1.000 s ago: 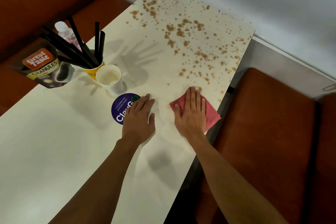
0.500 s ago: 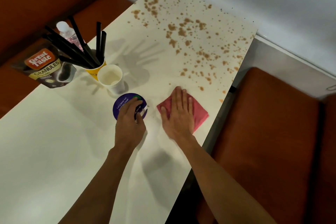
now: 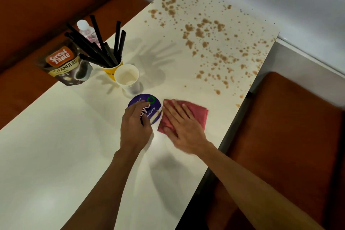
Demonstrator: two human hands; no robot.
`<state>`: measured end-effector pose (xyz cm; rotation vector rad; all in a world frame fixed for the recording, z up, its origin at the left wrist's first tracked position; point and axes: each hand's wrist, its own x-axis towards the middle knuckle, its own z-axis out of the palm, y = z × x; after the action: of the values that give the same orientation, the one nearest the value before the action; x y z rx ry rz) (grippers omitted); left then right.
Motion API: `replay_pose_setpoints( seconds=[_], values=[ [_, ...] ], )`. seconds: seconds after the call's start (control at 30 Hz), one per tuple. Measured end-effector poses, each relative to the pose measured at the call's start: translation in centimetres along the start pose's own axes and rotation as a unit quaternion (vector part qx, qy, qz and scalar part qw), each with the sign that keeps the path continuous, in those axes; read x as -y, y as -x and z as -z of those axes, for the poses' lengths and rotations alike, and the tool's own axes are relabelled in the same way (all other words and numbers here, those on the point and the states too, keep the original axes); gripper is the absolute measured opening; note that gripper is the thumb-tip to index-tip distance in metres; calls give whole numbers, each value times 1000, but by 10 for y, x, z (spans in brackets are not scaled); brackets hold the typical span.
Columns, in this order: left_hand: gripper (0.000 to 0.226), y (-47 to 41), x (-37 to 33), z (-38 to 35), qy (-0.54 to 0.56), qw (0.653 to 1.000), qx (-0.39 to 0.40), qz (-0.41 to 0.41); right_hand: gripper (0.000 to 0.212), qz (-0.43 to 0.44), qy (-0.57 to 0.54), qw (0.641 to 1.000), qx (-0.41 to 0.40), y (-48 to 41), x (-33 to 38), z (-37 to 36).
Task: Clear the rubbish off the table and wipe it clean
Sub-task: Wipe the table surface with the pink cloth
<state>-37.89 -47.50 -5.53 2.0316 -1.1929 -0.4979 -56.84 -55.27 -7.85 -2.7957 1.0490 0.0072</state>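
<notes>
Brown spatter stains (image 3: 205,43) cover the far half of the cream table (image 3: 56,155). My right hand (image 3: 183,127) lies flat, fingers straight, pressing a folded red cloth (image 3: 198,113) on the table near its right edge. Just left of the cloth is a round purple disc (image 3: 155,103) with white lettering. My left hand (image 3: 135,127) rests on the disc with curled fingers and pinches the near end of a small white strip (image 3: 156,116) that lies across it. The cloth's left edge touches the disc's rim.
A white paper cup (image 3: 127,78) stands just beyond the disc. Behind it are a yellow cup of black straws (image 3: 110,70), a coffee granules pouch (image 3: 68,65) and a small bottle (image 3: 85,28). Orange benches (image 3: 289,136) flank the table; a wall runs behind.
My right hand slid the red cloth left, from the table's right edge up to the disc. My left hand went from lying flat to curling its fingers on the white strip.
</notes>
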Motion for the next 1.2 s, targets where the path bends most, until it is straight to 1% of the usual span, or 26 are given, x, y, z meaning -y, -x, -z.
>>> replay_pose_setpoints(
  seconds=[0.03,0.07,0.1,0.17,0.23,0.27,0.3,0.37,0.43,0.47,0.5,0.57,0.63,0.67,0.7,0.73,0.8,0.83,0.87,0.9,0.97,1.03,1.1,1.13,1.17,1.2],
  values=[
    [45,0,1,1,-1,1000,0,2,70,58,0,998,22,14,-8,2],
    [45,-1,1,1,2,1000,-1,6,71,87,-1,996,36,22,-21,4],
    [45,-1,0,1,4,1000,-1,9,72,84,2,996,38,25,-32,5],
    [46,-1,-1,0,7,1000,-2,8,71,-2,12,1000,7,11,-43,6],
    [45,-3,0,0,8,1000,-9,7,71,-103,8,994,-22,-16,-27,5],
    [45,-3,1,0,8,1000,-11,8,71,-119,-2,992,-28,-25,-11,4],
    [45,-2,2,-1,8,1000,-13,10,71,-106,-13,994,-30,-27,4,1],
    [46,1,2,-1,6,1000,-12,10,70,-26,-24,999,-22,-12,18,-4],
    [47,2,2,0,9,1000,-9,11,71,41,-26,999,0,14,6,-1],
    [47,1,2,1,13,1000,-9,14,73,49,-22,999,6,23,-5,1],
    [47,0,2,2,15,1000,-9,15,74,30,-15,999,6,27,-16,2],
    [46,-3,3,3,13,1000,-9,12,73,-53,-1,998,-14,14,-29,5],
    [46,-6,3,2,9,1000,-10,9,72,-150,-4,988,-31,-12,-17,5],
    [46,-7,3,1,8,1000,-9,10,72,-176,-18,984,-38,-21,-4,5],
    [46,-7,2,1,8,1000,-9,11,72,-172,-32,984,-42,-25,10,3],
    [45,-5,0,-1,10,1000,-9,14,71,-133,-41,989,-38,-21,22,0],
    [45,-3,-5,-4,10,1000,-8,16,70,-18,-29,999,-12,7,31,-2],
    [45,-3,-6,-5,9,1000,-4,15,69,25,-24,999,1,23,26,-2],
    [45,-3,-7,-4,8,1000,0,14,70,41,-22,999,9,36,16,-1],
    [45,-6,-8,-6,8,1000,4,14,71,26,-18,999,10,43,3,0],
    [45,-10,-8,-8,8,1000,13,9,71,-66,0,998,-1,42,-21,1],
    [44,-16,-9,-12,14,1000,15,-11,69,-183,8,983,-23,21,-31,2],
    [42,-23,-11,-18,15,999,18,-37,68,-256,-11,966,-39,-9,-19,3],
    [41,-26,-12,-22,11,999,22,-45,68,-261,-19,964,-42,-18,-9,2],
    [41,-28,-14,-26,7,999,22,-48,67,-235,-19,971,-37,-19,0,-1],
    [41,-31,-16,-29,4,998,20,-53,67,-182,-16,983,-26,-12,6,-3]
  ],
)
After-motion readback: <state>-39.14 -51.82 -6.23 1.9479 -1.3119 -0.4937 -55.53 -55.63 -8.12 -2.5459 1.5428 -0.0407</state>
